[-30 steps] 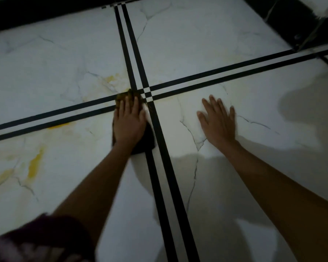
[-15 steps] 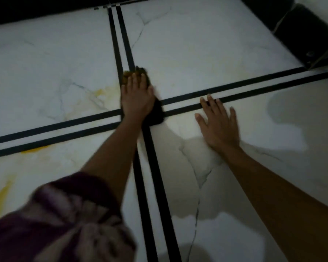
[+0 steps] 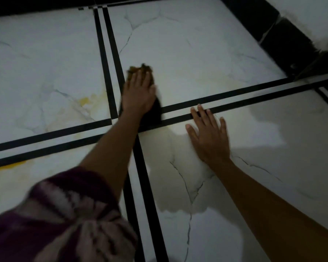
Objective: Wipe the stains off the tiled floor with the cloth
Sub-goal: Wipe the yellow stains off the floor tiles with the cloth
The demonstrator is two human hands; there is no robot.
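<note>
My left hand (image 3: 138, 93) presses flat, fingers straight, on a dark cloth (image 3: 153, 113) whose far tip looks yellow-brown. It lies on the white marble tile just beyond the crossing of the black double stripes. My right hand (image 3: 209, 135) rests flat on the near right tile, fingertips touching the black stripe. A yellow stain (image 3: 84, 100) shows on the far left tile and another yellow stain (image 3: 9, 166) on the near left tile by the stripe. A faint yellowish smear (image 3: 201, 78) lies right of the cloth.
The tiled floor (image 3: 187, 44) is white with grey veins and black double stripes (image 3: 235, 100). A black skirting (image 3: 284, 38) runs along the far and right edges below a white wall. My shadow darkens the near right tile.
My left hand has pushed the cloth away from me and to the right, across the stripe crossing onto the far right tile. My right hand has stayed planted.
</note>
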